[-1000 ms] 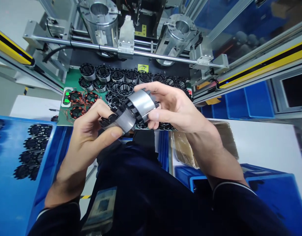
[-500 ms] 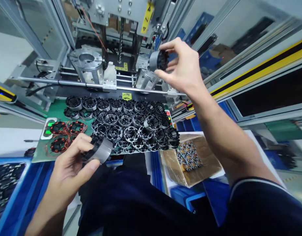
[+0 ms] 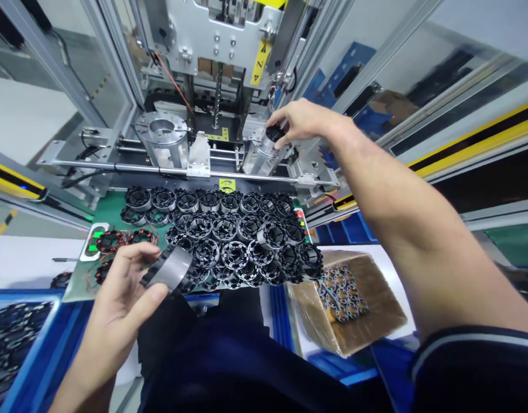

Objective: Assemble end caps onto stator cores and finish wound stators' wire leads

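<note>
My left hand (image 3: pixel 117 304) is closed around a motor stator core (image 3: pixel 174 268), a grey ring with black toothed plastic ends, tilted above the near left of the bench. My right hand (image 3: pixel 306 123) grips a second stator core (image 3: pixel 274 134) from above, fingertips round its black rim. That core is at the top of the right metal cylindrical fixture (image 3: pixel 258 159); my fingers partly hide how deep it sits. The left cylindrical fixture (image 3: pixel 164 131) shows an open round hole. Many like stator cores (image 3: pixel 225 226) stand stacked in rows on the green bench top (image 3: pixel 77 287).
Copper-wound stators (image 3: pixel 110 241) lie at the bench's left, by a green-button box (image 3: pixel 93 244). A cardboard box (image 3: pixel 382 292) holding metal rings stands right. A blue bin (image 3: pixel 53 321) is at lower left. A metal rail (image 3: pixel 242 176) crosses before the fixtures; yellow-black bars flank the machine.
My right hand has lowered its stator core from above the right fixture onto its top, turning it upright. My left hand still holds its core in nearly the same place. The view has shifted slightly.
</note>
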{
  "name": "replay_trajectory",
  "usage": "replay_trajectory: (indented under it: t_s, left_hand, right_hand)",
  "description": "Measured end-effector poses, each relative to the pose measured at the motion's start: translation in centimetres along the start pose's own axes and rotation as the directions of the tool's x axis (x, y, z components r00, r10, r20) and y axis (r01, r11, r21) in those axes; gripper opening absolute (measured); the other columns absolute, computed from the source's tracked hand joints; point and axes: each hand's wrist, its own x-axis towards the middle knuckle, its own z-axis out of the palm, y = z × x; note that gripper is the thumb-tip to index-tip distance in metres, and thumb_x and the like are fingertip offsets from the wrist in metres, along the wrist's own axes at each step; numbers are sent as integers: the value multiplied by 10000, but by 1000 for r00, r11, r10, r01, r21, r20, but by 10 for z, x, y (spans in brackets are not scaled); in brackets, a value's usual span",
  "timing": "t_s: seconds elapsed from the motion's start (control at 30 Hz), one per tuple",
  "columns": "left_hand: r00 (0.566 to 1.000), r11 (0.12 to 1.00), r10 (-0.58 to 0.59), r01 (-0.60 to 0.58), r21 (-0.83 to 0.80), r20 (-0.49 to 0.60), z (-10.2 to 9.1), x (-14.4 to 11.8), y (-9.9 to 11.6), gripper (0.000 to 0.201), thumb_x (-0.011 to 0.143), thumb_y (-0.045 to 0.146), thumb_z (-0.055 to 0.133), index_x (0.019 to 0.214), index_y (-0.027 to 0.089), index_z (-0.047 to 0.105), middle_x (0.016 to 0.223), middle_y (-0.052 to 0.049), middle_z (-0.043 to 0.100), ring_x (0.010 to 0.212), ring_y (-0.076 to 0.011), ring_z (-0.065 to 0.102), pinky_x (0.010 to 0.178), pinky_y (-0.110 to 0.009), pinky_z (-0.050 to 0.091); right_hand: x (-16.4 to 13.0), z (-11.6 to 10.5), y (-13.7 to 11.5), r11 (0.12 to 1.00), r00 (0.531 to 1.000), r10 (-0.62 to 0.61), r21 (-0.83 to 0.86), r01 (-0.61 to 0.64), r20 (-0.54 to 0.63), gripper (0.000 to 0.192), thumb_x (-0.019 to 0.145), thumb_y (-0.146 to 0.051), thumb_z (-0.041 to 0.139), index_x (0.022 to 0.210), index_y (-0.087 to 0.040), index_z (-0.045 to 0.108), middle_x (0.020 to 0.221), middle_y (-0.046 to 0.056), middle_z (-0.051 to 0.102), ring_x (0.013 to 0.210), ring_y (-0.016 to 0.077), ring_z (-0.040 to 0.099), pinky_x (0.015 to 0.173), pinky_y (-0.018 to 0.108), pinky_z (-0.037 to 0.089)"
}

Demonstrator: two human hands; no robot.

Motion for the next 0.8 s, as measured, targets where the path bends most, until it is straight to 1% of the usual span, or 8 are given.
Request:
replay_trajectory:
  t_s: [0.13,0.23,0.33,0.4,0.47,0.63,0.73,0.8]
  left_hand:
    - [1000,994,8,-5,-109,30,7,4,10,396,1072,458,793,1454,394,714,1284,-104,750,1090,-305,789,839,-382,683]
    - [999,978,21,-13,-207,36,8,2,16,453,1084,566,795,1475,366,685,1252,-106,737,1028,-284,800,822,-371,688]
    - [993,964,1,31,-264,120,4,1,20,588,1056,682,814,1522,371,634,1213,-108,733,972,-294,829,783,-388,706]
    - [987,958,-30,74,-277,158,2,2,21,656,1027,726,834,1528,365,613,1191,-105,729,1008,-319,856,801,-403,724]
    - [987,946,-40,88,-313,159,2,5,21,711,980,781,860,1492,354,613,1173,-95,734,1009,-335,879,827,-421,743]
    - [995,942,-30,60,-329,94,12,8,21,873,898,895,860,1532,369,573,1144,-78,748,802,-286,843,710,-412,719]
    - [993,957,-59,85,-278,99,14,7,19,1072,808,982,855,1615,359,524,1111,-96,762,761,-305,818,628,-417,674]
    - [987,937,-104,138,-320,121,15,6,19,1152,754,994,885,1650,394,480,1121,-90,766,786,-319,835,617,-408,660]
  right_hand:
    - [15,-13,11,1000,995,-1,-14,2,100,714,720,-674,1107,1244,-231,909,803,-96,805,829,80,745,896,252,624]
    - [-4,0,-10,997,996,61,-48,-58,68,627,824,-625,1089,1329,-305,898,1167,9,891,1261,318,864,1235,528,677]
    - [-39,40,-40,993,995,100,-68,-100,-2,949,1050,-540,850,1831,-128,501,1920,236,450,1806,465,428,1511,620,341]
    - [-58,72,-52,993,992,114,-33,-116,-57,1112,1079,-462,769,1928,-50,180,2007,303,106,1899,474,152,1552,648,194]
    - [-66,96,-55,991,986,130,39,-126,-101,1164,1050,-442,786,1934,-60,132,2017,286,37,1911,478,67,1559,683,115]
    - [-71,85,-83,970,978,86,240,-39,-190,994,1013,-581,876,1857,-254,464,1994,118,337,1874,413,253,1584,633,89]
    - [-88,59,-155,902,950,-17,406,149,-311,707,1105,-634,796,1726,-328,649,1760,95,663,1636,346,598,1504,590,377]
    - [-101,47,-213,734,955,-158,617,284,-253,576,1135,-647,769,1604,-315,752,1451,97,830,1317,297,775,1287,542,600]
